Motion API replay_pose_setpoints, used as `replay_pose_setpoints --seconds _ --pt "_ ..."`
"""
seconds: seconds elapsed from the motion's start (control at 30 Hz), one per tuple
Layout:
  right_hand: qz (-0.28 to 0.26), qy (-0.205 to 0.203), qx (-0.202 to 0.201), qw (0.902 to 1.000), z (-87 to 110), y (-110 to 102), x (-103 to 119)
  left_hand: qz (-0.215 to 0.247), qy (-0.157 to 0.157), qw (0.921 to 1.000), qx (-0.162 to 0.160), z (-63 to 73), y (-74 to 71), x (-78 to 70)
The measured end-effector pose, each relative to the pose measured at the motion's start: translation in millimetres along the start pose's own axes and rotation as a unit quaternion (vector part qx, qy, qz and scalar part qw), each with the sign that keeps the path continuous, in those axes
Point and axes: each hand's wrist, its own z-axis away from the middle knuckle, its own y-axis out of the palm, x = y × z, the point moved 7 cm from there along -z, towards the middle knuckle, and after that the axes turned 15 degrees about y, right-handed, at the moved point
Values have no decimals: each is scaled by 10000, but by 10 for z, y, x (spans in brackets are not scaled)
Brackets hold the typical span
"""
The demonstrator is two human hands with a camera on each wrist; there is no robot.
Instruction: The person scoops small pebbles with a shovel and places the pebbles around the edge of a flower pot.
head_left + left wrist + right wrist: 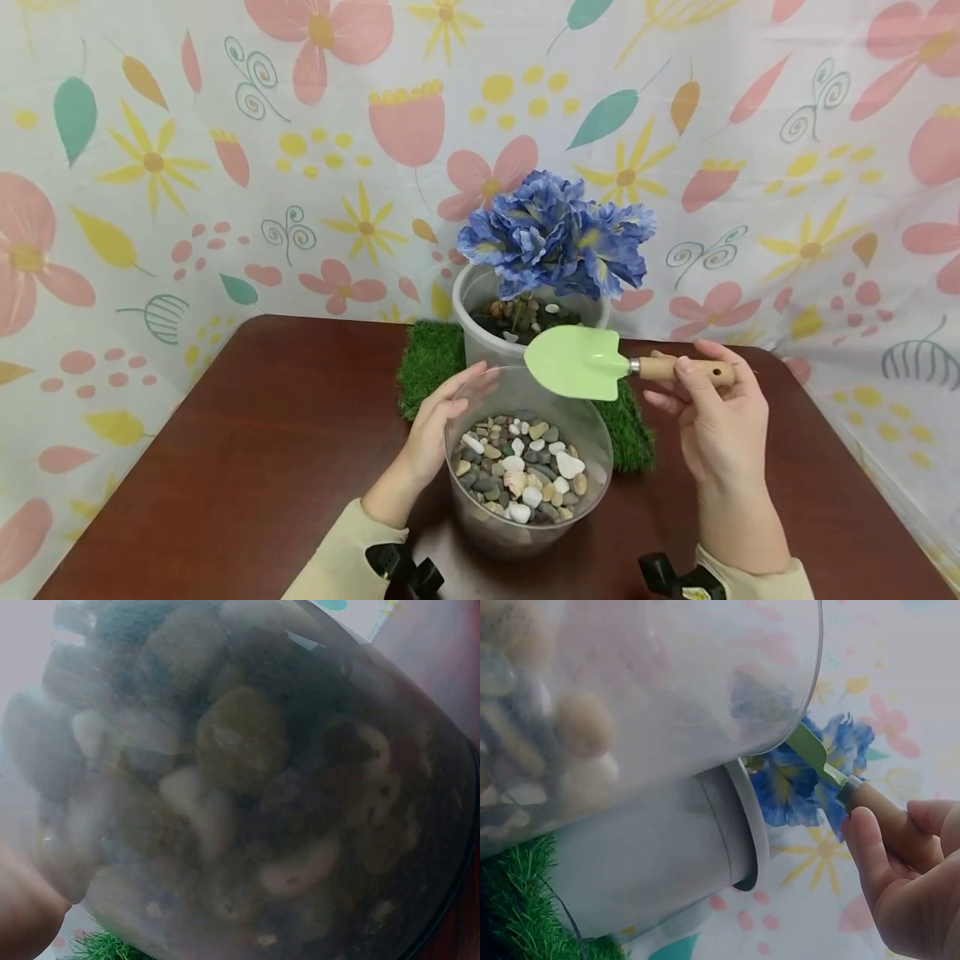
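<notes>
The wooden handle of a green trowel (pixel 577 358) was gripped between the thumb and fingers of the right hand (pixel 723 425), and its blade was pointed leftward, near the far rim of a clear container (pixel 525 537). Against that container's left side the left hand (pixel 438 421) was rested, its fingers extended rather than curled. Mixed pebbles (pixel 513 464) (some white, many grey or tan) were held inside. Behind it a white pot (pixel 476 337) of blue flowers (pixel 555 237) was seen, with a grass mat (pixel 431 367) spread about it on the brown table (pixel 300 442).
</notes>
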Motion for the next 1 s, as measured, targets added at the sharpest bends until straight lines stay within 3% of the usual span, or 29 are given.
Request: replay_pose_setpoints --seconds 0.13,0.33,0.57,0.9,1.0 --pt "22 -141 101 9998 18 53 18 -56 -47 10000 -9 -14 -10 3" --pt "621 -387 435 9964 92 175 30 -54 -66 10000 -11 -14 -3 -1" --pt "1490 -494 215 9874 149 236 15 -15 -18 10000 -39 -15 2 -20" --pt "2064 -418 257 9772 221 337 -46 9 49 10000 -16 -20 2 -9" --pt "2452 -476 185 9681 238 358 -64 9 71 10000 -3 -20 3 -12"
